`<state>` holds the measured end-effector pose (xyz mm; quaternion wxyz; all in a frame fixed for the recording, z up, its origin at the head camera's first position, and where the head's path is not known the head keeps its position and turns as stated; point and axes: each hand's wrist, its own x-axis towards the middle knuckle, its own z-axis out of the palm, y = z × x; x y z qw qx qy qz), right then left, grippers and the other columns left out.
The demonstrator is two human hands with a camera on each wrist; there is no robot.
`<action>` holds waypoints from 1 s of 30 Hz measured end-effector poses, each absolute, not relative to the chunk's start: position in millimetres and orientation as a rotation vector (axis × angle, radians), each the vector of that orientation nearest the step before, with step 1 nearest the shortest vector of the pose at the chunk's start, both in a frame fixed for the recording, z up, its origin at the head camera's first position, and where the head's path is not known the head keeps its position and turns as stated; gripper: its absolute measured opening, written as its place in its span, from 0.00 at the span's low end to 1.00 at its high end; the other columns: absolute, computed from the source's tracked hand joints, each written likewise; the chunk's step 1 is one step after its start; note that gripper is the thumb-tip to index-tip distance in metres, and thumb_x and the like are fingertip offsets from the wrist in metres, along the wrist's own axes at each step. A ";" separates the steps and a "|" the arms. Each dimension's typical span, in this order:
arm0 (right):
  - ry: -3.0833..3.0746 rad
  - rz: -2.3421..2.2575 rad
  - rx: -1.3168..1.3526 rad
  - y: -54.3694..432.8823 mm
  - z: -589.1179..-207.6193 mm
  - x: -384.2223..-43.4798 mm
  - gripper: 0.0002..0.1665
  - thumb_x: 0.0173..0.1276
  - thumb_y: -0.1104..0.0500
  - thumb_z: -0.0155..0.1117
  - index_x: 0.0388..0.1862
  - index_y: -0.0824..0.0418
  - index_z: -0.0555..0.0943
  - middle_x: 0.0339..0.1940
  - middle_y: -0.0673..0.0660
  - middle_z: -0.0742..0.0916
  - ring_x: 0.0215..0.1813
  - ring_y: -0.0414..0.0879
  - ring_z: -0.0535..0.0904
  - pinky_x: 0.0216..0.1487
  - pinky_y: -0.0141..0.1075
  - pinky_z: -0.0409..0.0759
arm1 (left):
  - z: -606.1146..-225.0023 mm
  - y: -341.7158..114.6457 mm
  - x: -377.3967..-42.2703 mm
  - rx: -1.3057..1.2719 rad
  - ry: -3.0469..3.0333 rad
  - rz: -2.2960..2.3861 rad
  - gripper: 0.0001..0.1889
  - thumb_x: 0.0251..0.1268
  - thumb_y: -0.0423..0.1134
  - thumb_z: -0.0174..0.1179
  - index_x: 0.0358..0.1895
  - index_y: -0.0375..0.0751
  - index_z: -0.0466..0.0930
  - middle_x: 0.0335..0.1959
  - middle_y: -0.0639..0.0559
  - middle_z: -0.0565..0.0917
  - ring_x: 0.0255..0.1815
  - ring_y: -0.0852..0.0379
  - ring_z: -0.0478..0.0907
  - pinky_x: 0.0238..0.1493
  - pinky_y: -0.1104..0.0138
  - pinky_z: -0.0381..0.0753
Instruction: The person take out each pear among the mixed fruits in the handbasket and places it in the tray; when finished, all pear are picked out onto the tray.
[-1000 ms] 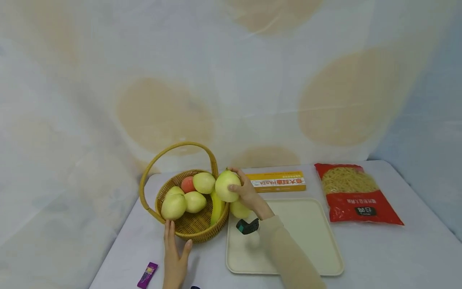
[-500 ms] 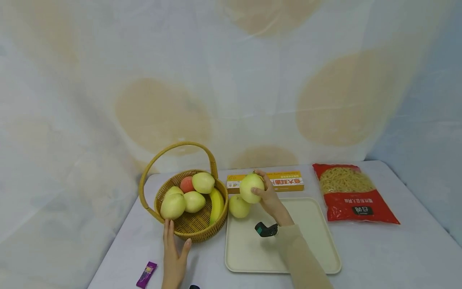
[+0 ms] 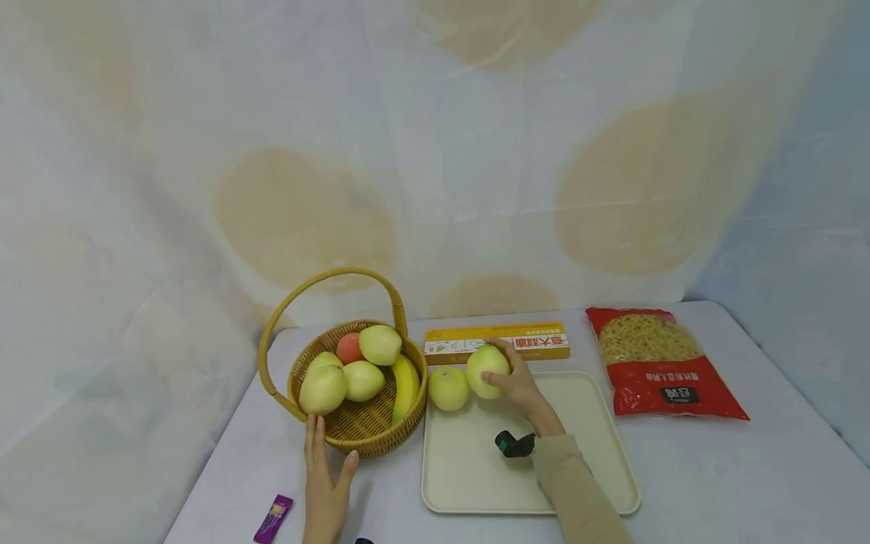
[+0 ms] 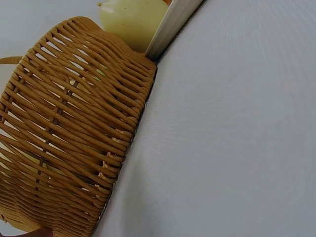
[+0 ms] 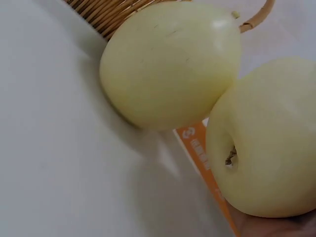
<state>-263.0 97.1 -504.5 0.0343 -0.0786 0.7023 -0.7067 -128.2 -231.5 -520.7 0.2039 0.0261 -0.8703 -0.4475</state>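
Note:
In the head view my right hand (image 3: 523,389) grips a pale yellow-green pear (image 3: 485,372) over the far left part of the cream tray (image 3: 489,480). Another pear (image 3: 448,390) sits in that tray's far left corner, against the held one in the right wrist view. Whether the held pear touches the tray I cannot tell. The fingers of my left hand (image 3: 326,483) are extended and touch the near left side of the wicker basket (image 3: 377,446). Inside it lie several pears (image 3: 323,390), a red fruit (image 3: 350,347) and a banana (image 3: 405,385). The basket's woven wall (image 4: 74,123) fills much of the left wrist view.
A yellow pasta box (image 3: 544,352) lies behind the tray. To the right is a red bag of pasta (image 3: 669,378). A small purple packet (image 3: 274,519) lies at the front left. The basket's tall handle (image 3: 340,272) arches above the fruit.
My right hand has carried the pear rightward from the basket's rim, then lower over the tray beside the other pear. My left hand stays at the basket.

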 end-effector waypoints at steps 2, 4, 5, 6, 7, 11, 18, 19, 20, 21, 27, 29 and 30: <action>2.199 -2.140 -0.235 97.7 -507.0 -263.0 0.41 0.60 0.66 0.63 0.73 0.56 0.62 0.74 0.59 0.66 0.68 0.60 0.65 0.66 0.50 0.69 | -520.2 -231.5 -128.0 0.070 -2.429 -1.250 0.43 0.68 0.39 0.58 0.79 0.52 0.41 0.81 0.48 0.40 0.80 0.37 0.40 0.71 0.33 0.50; 2.213 -2.139 -0.221 97.8 -508.8 -263.4 0.38 0.61 0.67 0.63 0.70 0.56 0.65 0.73 0.59 0.68 0.67 0.58 0.66 0.65 0.48 0.69 | -520.1 -231.5 -128.2 0.069 -2.428 -1.251 0.43 0.68 0.39 0.59 0.79 0.53 0.41 0.81 0.48 0.40 0.80 0.37 0.40 0.71 0.33 0.50; 2.210 -2.148 -0.214 97.9 -509.0 -263.3 0.36 0.61 0.68 0.63 0.69 0.58 0.66 0.71 0.60 0.69 0.66 0.57 0.67 0.65 0.47 0.69 | -520.2 -231.6 -128.4 0.068 -2.430 -1.252 0.43 0.68 0.39 0.59 0.79 0.53 0.41 0.81 0.49 0.40 0.80 0.37 0.40 0.71 0.33 0.50; 2.201 -2.162 -0.208 97.9 -508.9 -263.2 0.34 0.61 0.69 0.64 0.66 0.60 0.68 0.69 0.61 0.70 0.65 0.55 0.67 0.65 0.46 0.69 | -520.3 -231.6 -128.6 0.069 -2.430 -1.253 0.43 0.68 0.39 0.59 0.79 0.54 0.41 0.81 0.49 0.40 0.80 0.37 0.40 0.71 0.33 0.50; 2.194 -2.171 -0.209 97.8 -508.2 -262.9 0.32 0.61 0.70 0.63 0.64 0.62 0.68 0.68 0.61 0.71 0.63 0.54 0.68 0.65 0.45 0.69 | -520.4 -231.5 -128.7 0.067 -2.429 -1.256 0.43 0.68 0.39 0.59 0.79 0.54 0.41 0.81 0.49 0.40 0.80 0.37 0.40 0.71 0.33 0.50; 2.172 -2.192 -0.238 97.6 -496.3 -256.7 0.26 0.61 0.72 0.62 0.58 0.68 0.70 0.63 0.64 0.74 0.58 0.45 0.70 0.63 0.37 0.70 | -520.3 -231.4 -128.5 0.065 -2.426 -1.263 0.43 0.68 0.39 0.58 0.79 0.54 0.40 0.81 0.49 0.40 0.80 0.37 0.40 0.71 0.32 0.50; 2.189 -2.199 -0.288 96.0 -486.2 -249.3 0.24 0.60 0.72 0.62 0.56 0.72 0.70 0.61 0.68 0.74 0.54 0.38 0.70 0.59 0.25 0.69 | -520.2 -232.6 -127.3 0.071 -2.430 -1.263 0.43 0.68 0.40 0.58 0.79 0.54 0.40 0.81 0.49 0.40 0.79 0.36 0.40 0.70 0.32 0.50; 2.198 -2.200 -0.293 95.9 -490.0 -251.5 0.24 0.60 0.72 0.63 0.55 0.72 0.70 0.60 0.68 0.74 0.54 0.38 0.70 0.59 0.24 0.69 | -520.3 -232.7 -127.2 0.072 -2.431 -1.263 0.43 0.68 0.40 0.58 0.79 0.54 0.40 0.81 0.49 0.40 0.79 0.36 0.40 0.70 0.32 0.50; 2.207 -2.200 -0.292 95.8 -493.6 -253.5 0.23 0.60 0.72 0.63 0.55 0.71 0.71 0.60 0.68 0.75 0.54 0.37 0.70 0.59 0.23 0.69 | -520.5 -232.8 -127.2 0.074 -2.432 -1.263 0.43 0.68 0.40 0.59 0.79 0.54 0.40 0.81 0.49 0.40 0.79 0.36 0.40 0.70 0.32 0.50; 2.209 -2.203 -0.288 96.0 -497.5 -256.1 0.23 0.60 0.72 0.63 0.54 0.71 0.71 0.59 0.66 0.75 0.54 0.37 0.70 0.59 0.23 0.69 | -520.6 -232.7 -127.3 0.075 -2.432 -1.264 0.43 0.68 0.40 0.59 0.79 0.54 0.40 0.81 0.49 0.40 0.79 0.36 0.40 0.70 0.32 0.50; 2.249 -2.194 -0.285 96.1 -504.2 -261.3 0.25 0.61 0.70 0.63 0.57 0.68 0.71 0.60 0.64 0.76 0.60 0.43 0.71 0.67 0.32 0.69 | -520.1 -232.0 -127.7 0.076 -2.434 -1.262 0.43 0.68 0.39 0.58 0.79 0.54 0.40 0.81 0.49 0.40 0.79 0.36 0.40 0.70 0.32 0.50; 2.250 -2.199 -0.295 96.2 -502.0 -260.6 0.29 0.62 0.69 0.63 0.62 0.66 0.69 0.62 0.65 0.75 0.64 0.50 0.70 0.72 0.42 0.65 | -520.3 -231.9 -127.8 0.077 -2.433 -1.257 0.44 0.68 0.39 0.59 0.79 0.54 0.40 0.81 0.49 0.40 0.79 0.36 0.40 0.70 0.32 0.51; 2.251 -2.203 -0.301 96.1 -500.3 -260.6 0.31 0.62 0.69 0.63 0.65 0.65 0.67 0.64 0.65 0.75 0.66 0.54 0.69 0.74 0.47 0.63 | -520.5 -231.8 -127.9 0.078 -2.431 -1.255 0.44 0.68 0.39 0.59 0.79 0.53 0.41 0.81 0.49 0.40 0.79 0.36 0.40 0.70 0.33 0.51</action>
